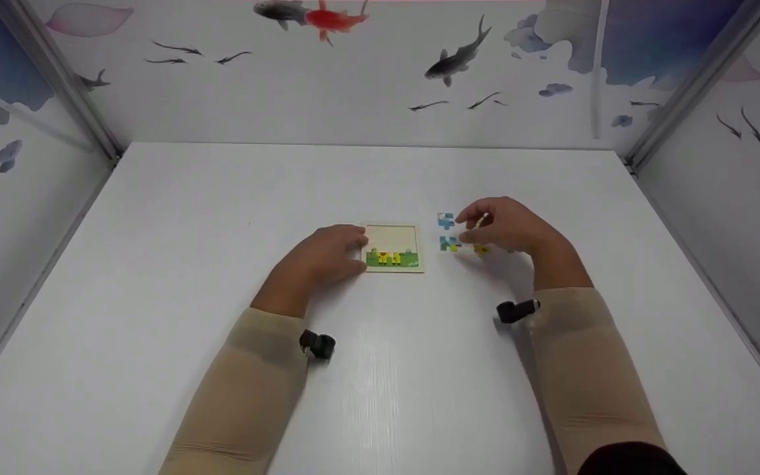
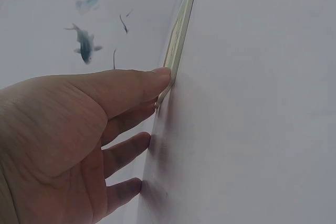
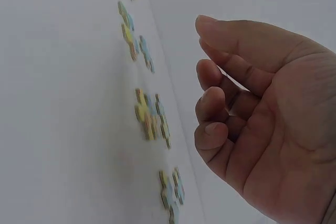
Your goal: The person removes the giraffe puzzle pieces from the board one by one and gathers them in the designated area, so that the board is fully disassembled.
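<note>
A small square wooden puzzle tray lies flat on the white table. Green and yellow pieces fill its lower part, while bare pale wood shows above them. My left hand grips the tray's left side, the thumb near its lower corner and the fingers higher up. To the right of the tray lie loose jigsaw pieces, among them a blue one and a blue-green one. Over these hovers my right hand, fingers loosely bent, thumb and forefinger apart from the pieces; nothing shows in its grasp.
The white table is bounded by a back wall painted with fish and by side panels. Each wrist bears a small black camera, the left one and the right one both close above the tabletop.
</note>
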Demonstrator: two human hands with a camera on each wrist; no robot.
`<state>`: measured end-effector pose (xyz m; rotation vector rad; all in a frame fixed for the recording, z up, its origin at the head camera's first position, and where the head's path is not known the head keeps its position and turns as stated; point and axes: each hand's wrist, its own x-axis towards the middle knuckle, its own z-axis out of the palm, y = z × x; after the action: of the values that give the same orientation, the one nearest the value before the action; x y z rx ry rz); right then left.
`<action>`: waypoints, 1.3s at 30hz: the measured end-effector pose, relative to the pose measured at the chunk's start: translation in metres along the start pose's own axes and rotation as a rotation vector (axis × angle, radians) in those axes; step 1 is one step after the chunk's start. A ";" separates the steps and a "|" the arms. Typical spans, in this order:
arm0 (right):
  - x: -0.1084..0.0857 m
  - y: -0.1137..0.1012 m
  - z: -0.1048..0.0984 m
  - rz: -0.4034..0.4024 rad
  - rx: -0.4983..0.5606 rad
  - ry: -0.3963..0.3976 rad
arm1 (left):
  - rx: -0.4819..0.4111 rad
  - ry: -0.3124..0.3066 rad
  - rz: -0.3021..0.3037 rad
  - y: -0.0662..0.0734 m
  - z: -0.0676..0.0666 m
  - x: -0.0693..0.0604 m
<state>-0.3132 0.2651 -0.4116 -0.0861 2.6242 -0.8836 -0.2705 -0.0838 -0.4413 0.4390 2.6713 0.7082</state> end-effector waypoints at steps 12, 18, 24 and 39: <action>0.017 -0.069 0.049 -0.190 -0.016 -0.094 | 0.009 0.015 0.005 -0.001 0.001 0.001; 0.021 -0.082 0.068 -0.251 -0.001 -0.122 | 0.035 0.011 0.016 -0.003 0.001 0.004; 0.024 -0.082 0.082 -0.237 0.008 -0.170 | 0.040 0.000 0.017 -0.003 0.001 0.006; 0.020 -0.089 0.097 -0.204 -0.107 -0.188 | 0.044 0.007 -0.001 0.001 0.001 0.002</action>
<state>-0.3019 0.1344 -0.4365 -0.4499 2.5151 -0.7576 -0.2717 -0.0819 -0.4416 0.4479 2.6982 0.6530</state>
